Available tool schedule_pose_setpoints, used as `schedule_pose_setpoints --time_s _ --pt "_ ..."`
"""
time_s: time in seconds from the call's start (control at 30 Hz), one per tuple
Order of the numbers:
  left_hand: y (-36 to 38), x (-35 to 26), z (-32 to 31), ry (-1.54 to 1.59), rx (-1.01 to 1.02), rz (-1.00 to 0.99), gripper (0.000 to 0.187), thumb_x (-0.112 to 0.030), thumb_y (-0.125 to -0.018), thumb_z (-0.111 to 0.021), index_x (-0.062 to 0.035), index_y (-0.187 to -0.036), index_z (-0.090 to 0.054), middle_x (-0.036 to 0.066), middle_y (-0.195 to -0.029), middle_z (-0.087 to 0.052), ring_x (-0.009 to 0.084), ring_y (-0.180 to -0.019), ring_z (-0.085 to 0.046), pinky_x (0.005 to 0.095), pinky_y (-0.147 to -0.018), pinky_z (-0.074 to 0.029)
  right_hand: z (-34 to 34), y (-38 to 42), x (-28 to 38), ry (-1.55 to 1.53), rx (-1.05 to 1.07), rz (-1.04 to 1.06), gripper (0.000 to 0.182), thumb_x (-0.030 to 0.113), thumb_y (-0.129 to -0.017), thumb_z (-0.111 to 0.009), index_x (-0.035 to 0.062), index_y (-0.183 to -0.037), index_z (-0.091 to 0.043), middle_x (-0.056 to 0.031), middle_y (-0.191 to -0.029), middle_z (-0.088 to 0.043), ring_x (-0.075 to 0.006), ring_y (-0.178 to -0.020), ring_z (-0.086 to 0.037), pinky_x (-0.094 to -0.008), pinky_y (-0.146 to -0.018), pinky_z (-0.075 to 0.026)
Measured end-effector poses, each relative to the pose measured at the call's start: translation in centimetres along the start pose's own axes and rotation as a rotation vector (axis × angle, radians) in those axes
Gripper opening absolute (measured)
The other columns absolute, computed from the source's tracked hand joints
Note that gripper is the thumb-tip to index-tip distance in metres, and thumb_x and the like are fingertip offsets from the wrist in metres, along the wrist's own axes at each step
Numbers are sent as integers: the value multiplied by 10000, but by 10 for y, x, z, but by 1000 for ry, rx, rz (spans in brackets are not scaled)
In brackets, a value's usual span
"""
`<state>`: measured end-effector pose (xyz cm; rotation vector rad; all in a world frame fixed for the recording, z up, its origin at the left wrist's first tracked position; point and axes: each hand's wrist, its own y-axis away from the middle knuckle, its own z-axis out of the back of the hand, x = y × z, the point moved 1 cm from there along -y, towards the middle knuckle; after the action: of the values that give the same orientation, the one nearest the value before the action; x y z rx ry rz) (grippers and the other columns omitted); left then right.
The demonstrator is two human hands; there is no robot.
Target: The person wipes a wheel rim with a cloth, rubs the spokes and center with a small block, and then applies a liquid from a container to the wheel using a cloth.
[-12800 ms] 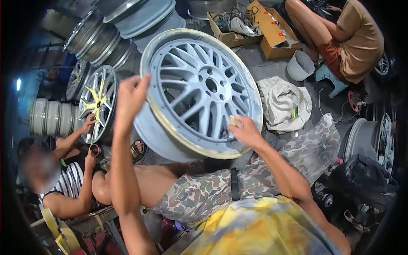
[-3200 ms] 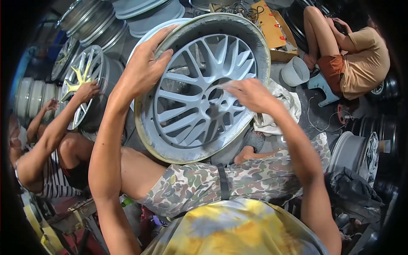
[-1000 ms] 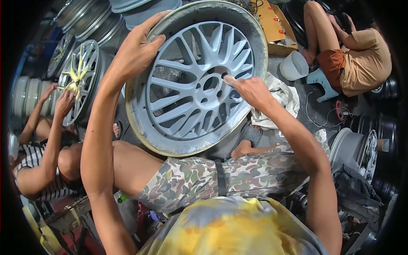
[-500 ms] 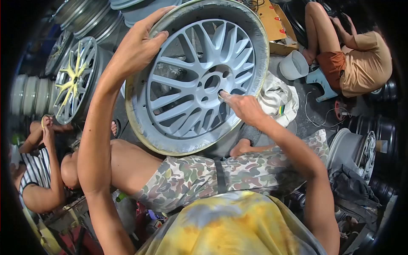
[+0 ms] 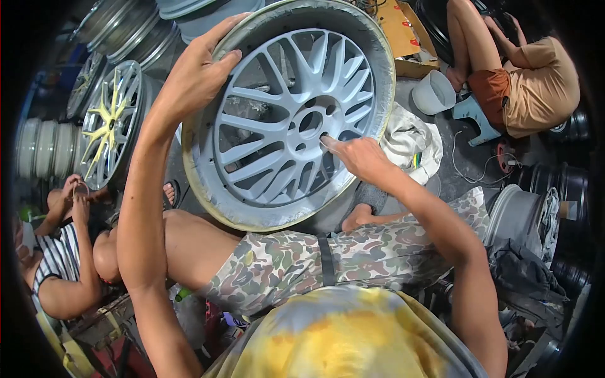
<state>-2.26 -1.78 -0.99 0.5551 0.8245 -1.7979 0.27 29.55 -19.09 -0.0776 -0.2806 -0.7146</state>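
Note:
A grey multi-spoke wheel rim [image 5: 258, 123] stands tilted in front of me, its outer lip scuffed and yellowish. My left hand [image 5: 205, 72] is closed on the upper left of that lip, thumb on the inner side and fingers behind the edge. At the hub, my right hand [image 5: 360, 157] has its fingertips at a bolt hole beside the centre bore. Its other fingers curl inward, and whether it pinches something small cannot be made out.
A silver-and-yellow wheel [image 5: 112, 126] leans at left, near a person in a striped top [image 5: 60, 268]. At upper right another person [image 5: 542, 88] sits on a blue stool [image 5: 476, 123] by a white bucket [image 5: 433, 92]. White cloth [image 5: 413, 142] lies behind my rim.
The rim and my hands appear slightly further left, with the right fingertips still at the same bolt hole. The striped-top person's hands have come together lower down.

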Motion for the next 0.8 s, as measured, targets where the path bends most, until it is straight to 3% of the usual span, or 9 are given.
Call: schedule_pose_setpoints --time_s 0.13,0.23,0.3,0.33,0.43,0.53,0.67,0.8 --pt "1 -6 -1 53 25 34 511 -82 -961 -564 -28 -1464 -494 98 -1327 -626 149 -1200 -558 283 -1066 -394 2 1 -9 13 -7 67 398 134 -919 -579 74 -1311 -611 -165 -665 -652 -363 -636 -673 -471 -576 -517" --pt "2 -4 1 -15 -27 -45 509 -74 -961 -563 -27 -1463 -495 94 -1324 -628 145 -1200 -557 282 -1065 -397 -8 -21 -3 204 29 117 449 130 -909 -587 68 -1353 -592 -146 -650 -651 -332 -614 -670 -456 -562 -513" --pt "6 -5 -2 57 -8 33 505 -69 -962 -563 -32 -1462 -498 89 -1316 -634 142 -1199 -558 283 -1063 -401 -5 -6 -2 243 -32 159 378 124 -919 -563 46 -1284 -623 -85 -605 -644 -251 -571 -669 -401 -510 -493" --pt "6 -6 -4 62 -9 35 505 -69 -962 -563 -32 -1462 -498 89 -1316 -634 142 -1199 -558 283 -1063 -401 2 0 -6 245 -26 159 378 124 -919 -563 46 -1284 -623 -85 -605 -644 -251 -571 -669 -401 -510 -493" --pt "7 -13 -3 62 15 38 504 -57 -964 -560 -33 -1463 -495 92 -1334 -624 141 -1211 -551 283 -1070 -395 16 4 -6 384 73 240 431 113 -927 -550 49 -1352 -582 -89 -730 -636 -235 -583 -659 -365 -510 -480" --pt "4 -10 -4 -30 -34 -13 504 -56 -964 -557 -34 -1464 -495 94 -1329 -627 143 -1220 -548 285 -1077 -388 3 -19 -3 517 68 273 450 117 -928 -556 59 -1373 -572 -70 -727 -640 -225 -594 -662 -360 -518 -482" --pt "4 -7 -3 8 -30 11 508 -64 -963 -559 -44 -1467 -496 95 -1334 -626 149 -1230 -547 290 -1084 -380 9 2 -5 486 117 253 441 123 -945 -543 69 -1382 -568 -75 -788 -644 -232 -627 -671 -372 -538 -498" --pt "3 -10 0 13 10 67 516 -70 -965 -563 -34 -1474 -487 102 -1365 -610 156 -1243 -544 293 -1090 -376 13 28 -3 73 -66 150 388 144 -937 -593 85 -1319 -621 -109 -895 -625 -263 -732 -671 -399 -621 -530"
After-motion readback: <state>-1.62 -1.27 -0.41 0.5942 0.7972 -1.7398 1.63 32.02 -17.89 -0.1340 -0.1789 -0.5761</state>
